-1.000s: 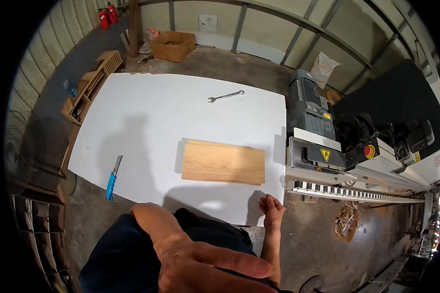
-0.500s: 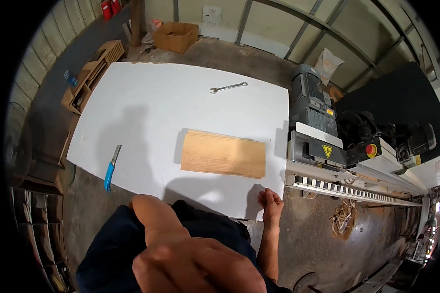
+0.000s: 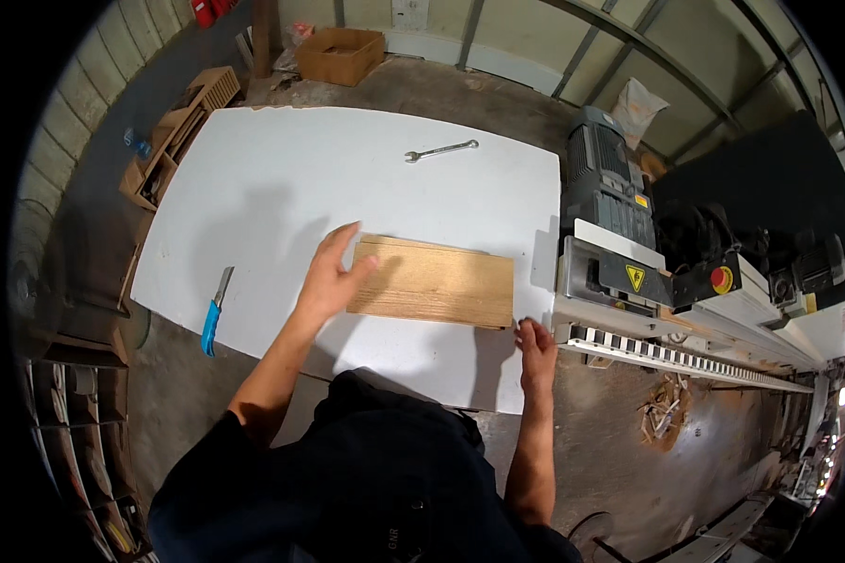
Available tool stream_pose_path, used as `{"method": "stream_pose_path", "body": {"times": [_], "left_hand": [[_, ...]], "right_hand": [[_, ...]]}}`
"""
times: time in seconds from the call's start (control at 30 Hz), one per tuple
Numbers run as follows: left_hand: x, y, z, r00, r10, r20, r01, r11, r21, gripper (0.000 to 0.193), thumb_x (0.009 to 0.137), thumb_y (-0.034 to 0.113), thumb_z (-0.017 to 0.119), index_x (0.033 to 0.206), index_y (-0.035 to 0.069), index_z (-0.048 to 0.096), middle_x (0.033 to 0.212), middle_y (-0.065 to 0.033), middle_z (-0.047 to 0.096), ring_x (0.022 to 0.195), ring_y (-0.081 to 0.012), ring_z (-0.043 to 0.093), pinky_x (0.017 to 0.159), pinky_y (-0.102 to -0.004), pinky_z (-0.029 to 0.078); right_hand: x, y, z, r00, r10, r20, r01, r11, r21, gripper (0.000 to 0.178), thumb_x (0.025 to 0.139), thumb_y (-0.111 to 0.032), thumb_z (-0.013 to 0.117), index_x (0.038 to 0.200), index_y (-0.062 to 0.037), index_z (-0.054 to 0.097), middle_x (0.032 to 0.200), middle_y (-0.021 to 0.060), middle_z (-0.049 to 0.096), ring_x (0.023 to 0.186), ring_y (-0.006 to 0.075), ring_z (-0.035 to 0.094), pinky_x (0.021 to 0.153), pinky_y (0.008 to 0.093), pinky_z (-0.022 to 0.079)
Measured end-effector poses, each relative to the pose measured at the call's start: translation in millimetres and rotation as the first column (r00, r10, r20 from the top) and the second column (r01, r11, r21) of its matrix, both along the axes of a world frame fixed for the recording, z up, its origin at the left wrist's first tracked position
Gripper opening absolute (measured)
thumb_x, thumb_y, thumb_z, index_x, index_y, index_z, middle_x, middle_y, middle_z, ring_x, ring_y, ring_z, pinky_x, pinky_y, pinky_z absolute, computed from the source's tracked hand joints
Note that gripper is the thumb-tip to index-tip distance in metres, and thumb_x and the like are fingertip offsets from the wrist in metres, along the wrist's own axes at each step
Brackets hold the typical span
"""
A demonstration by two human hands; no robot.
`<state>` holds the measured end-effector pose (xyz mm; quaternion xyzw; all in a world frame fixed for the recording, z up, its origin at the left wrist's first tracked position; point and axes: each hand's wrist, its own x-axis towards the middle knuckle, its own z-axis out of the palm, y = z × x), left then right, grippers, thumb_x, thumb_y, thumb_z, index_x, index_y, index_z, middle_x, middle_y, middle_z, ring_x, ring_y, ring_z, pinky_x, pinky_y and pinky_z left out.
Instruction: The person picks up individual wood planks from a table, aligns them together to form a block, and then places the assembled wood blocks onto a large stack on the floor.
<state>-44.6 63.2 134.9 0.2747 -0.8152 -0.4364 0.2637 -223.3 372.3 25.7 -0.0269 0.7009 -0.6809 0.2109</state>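
Observation:
A short stack of light-brown wooden boards (image 3: 432, 284) lies on the white tabletop (image 3: 319, 169). My left hand (image 3: 333, 279) is open at the stack's left end, thumb over its edge and fingers stretched out; whether it touches the wood I cannot tell. Just off the lower right corner of the stack is my right hand (image 3: 537, 353), its fingers loosely bent and apart, with nothing visible in them. To the left lies a blue-handled utility knife (image 3: 213, 324) with its blade out. A combination wrench (image 3: 441, 151) rests toward the far edge.
A machine with a grey motor (image 3: 599, 174), a red stop button (image 3: 721, 279) and a toothed rail (image 3: 676, 358) stands close along the table's right side. A cardboard box (image 3: 340, 58) is on the floor beyond. Shelves (image 3: 80, 422) stand at the lower left.
My left hand has swung forward from in front of my body to the left end of the boards. My right hand has moved up toward their right end.

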Motion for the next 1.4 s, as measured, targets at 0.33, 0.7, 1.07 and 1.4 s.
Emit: {"method": "stream_pose_path", "body": {"times": [0.33, 0.7, 1.07, 1.4], "left_hand": [[-0.5, -15.8, -71.6, 0.986, -0.074, 0.152, -0.049, 0.736, 0.676, 0.064, 0.083, 0.031, 0.067, 0.125, -0.012, 0.045, 0.110, -0.0204, 0.059, 0.098, -0.0230, 0.059, 0.084, -0.0321, 0.046], [17.3, -36.3, -80.1, 0.979, -0.074, 0.192, -0.081, 0.720, 0.689, 0.045, 0.086, 0.023, 0.064, 0.117, -0.008, 0.053, 0.103, -0.0176, 0.062, 0.091, -0.0216, 0.060, 0.080, -0.0328, 0.049], [27.0, -36.5, -72.9, 0.986, 0.116, 0.117, -0.120, 0.992, 0.027, 0.050, 0.081, 0.016, 0.066, 0.123, -0.005, 0.049, 0.118, -0.0217, 0.056, 0.104, -0.0283, 0.058, 0.090, -0.0336, 0.046], [-32.4, 76.1, -25.2, 0.920, -0.365, -0.143, 0.389, 0.805, 0.448, 0.040, 0.086, 0.013, 0.064, 0.122, 0.001, 0.053, 0.112, -0.0111, 0.060, 0.097, -0.0184, 0.058, 0.081, -0.0308, 0.051]], "right_hand": [[-44.7, -42.9, -7.7, 0.994, 0.082, -0.074, -0.067, 0.980, 0.187, 0.049, 0.091, -0.037, 0.060, 0.120, 0.0022, 0.057, 0.105, 0.0072, 0.063, 0.094, 0.0131, 0.055, 0.081, 0.0276, 0.044], [15.8, -75.3, -3.0, 0.971, 0.229, 0.069, -0.233, 0.971, 0.049, 0.046, 0.092, -0.032, 0.058, 0.120, 0.0047, 0.056, 0.100, 0.0097, 0.064, 0.090, 0.0153, 0.056, 0.082, 0.0281, 0.045], [-66.5, -52.0, 11.3, 0.765, -0.164, 0.623, 0.503, 0.757, -0.418, 0.052, 0.080, -0.057, 0.062, 0.089, -0.0053, 0.057, 0.079, 0.0071, 0.060, 0.074, 0.0212, 0.057, 0.068, 0.0330, 0.049], [-53.2, -34.0, 13.0, 0.868, -0.083, 0.489, 0.340, 0.816, -0.466, 0.024, 0.095, -0.018, 0.049, 0.113, -0.0034, 0.053, 0.094, 0.0111, 0.062, 0.080, 0.0259, 0.060, 0.060, 0.0300, 0.051]]}}
